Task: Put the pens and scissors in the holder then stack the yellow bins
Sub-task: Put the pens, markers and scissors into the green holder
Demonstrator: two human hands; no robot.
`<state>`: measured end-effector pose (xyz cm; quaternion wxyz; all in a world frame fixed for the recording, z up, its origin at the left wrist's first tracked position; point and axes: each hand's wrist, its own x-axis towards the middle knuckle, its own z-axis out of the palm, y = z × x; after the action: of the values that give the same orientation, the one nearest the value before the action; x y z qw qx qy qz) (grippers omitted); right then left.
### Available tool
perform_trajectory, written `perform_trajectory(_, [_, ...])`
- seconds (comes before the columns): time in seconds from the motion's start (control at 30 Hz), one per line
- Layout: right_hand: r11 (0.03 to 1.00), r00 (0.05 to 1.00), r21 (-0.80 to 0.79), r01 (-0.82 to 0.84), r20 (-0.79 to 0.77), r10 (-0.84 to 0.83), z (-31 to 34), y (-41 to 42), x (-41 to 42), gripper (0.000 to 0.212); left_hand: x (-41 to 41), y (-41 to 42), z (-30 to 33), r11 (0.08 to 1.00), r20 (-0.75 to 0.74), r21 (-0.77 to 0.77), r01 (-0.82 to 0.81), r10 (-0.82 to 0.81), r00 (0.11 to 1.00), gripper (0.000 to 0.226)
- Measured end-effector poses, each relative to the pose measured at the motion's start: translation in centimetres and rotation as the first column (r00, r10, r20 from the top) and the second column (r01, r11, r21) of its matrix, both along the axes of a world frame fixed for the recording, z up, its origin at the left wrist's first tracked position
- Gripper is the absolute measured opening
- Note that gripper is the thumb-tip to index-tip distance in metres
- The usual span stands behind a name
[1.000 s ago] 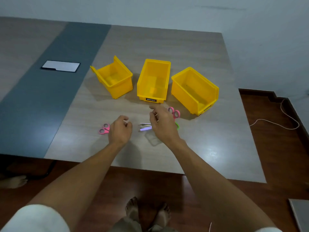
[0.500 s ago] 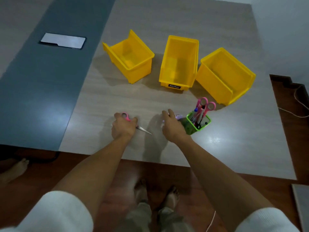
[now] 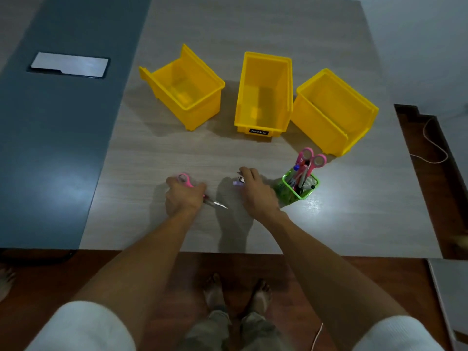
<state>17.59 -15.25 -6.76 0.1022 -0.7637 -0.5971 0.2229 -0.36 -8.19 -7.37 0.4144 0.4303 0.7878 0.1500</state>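
Observation:
Three empty yellow bins stand in a row on the table: the left bin (image 3: 184, 89), the middle bin (image 3: 263, 95), the right bin (image 3: 331, 110). A green mesh holder (image 3: 298, 187) in front of the right bin holds pink-handled scissors (image 3: 311, 158) and several pens. My left hand (image 3: 183, 196) grips a second pair of pink scissors (image 3: 186, 179), whose blade tip (image 3: 220, 205) points right. My right hand (image 3: 255, 192) is just left of the holder, its fingers closed on a purple pen (image 3: 238, 183) lying on the table.
A dark blue strip (image 3: 50, 148) runs along the left of the table, with a grey rectangular plate (image 3: 69, 68) set in it. The table's near edge (image 3: 228, 252) is close to my forearms. My bare feet and a cable on the wooden floor show below.
The holder has come into sight upright with scissors and pens in it. My left hand has taken hold of the pink scissors. My right hand has shifted onto the purple pen.

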Motion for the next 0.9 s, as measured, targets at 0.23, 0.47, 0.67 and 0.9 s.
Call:
perform_trajectory(0.23, [0.887, 0.885, 0.226, 0.403, -0.343, -0.314, 3.8, -1.7, -2.1, 0.057, 1.1, 0.5, 1.0, 0.972, 0.265, 0.234, -0.003, -0.061, 0.962, 0.053])
perform_trajectory(0.47, [0.73, 0.817, 0.414, 0.544, -0.459, -0.349, 8.5, -5.1, 3.1, 0.043, 7.6, -0.2, 7.3, 0.894, 0.321, 0.435, 0.109, -0.267, 0.909, 0.089])
perform_trajectory(0.67, [0.649, 0.777, 0.452, 0.612, -0.497, -0.387, 10.3, -8.1, 9.6, 0.038, 12.8, -3.2, 11.7, 0.754, 0.286, 0.634, 0.173, -0.436, 0.853, 0.076])
perform_trajectory(0.9, [0.788, 0.843, 0.386, 0.479, -0.452, -0.291, 9.3, -10.4, 11.3, 0.036, 16.0, -5.8, 12.3, 0.694, 0.25, 0.689, 0.209, -0.498, 0.83, 0.068])
